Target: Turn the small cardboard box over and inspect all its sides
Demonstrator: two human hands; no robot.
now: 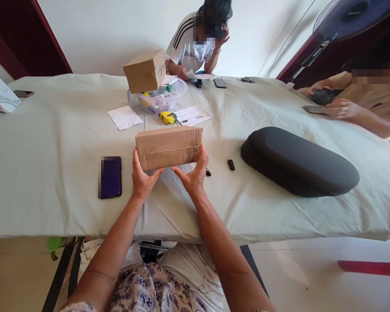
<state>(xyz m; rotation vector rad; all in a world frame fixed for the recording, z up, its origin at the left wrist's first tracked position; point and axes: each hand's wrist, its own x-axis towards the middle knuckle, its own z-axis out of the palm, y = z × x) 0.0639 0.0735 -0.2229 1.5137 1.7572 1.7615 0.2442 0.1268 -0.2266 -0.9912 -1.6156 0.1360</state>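
Between my two hands is a brown cardboard box [169, 147], closed, with a dark scribble on its front face near the right end. My left hand [143, 177] grips its left end, the thumb along the lower edge. On the right end, my right hand [195, 169] holds it the same way. The far fingers of both hands are partly hidden by the box. Left of my left hand lies a dark phone [111, 177] on the cloth. A small black item [208, 172] is partly covered by my right hand.
A larger cardboard box [144, 71] rests on a clear plastic basin [159, 104]. Near it are a yellow tape measure [167, 117] and papers [195, 115]. A long black case [299, 162] lies to the right. Two people sit around the table [68, 208].
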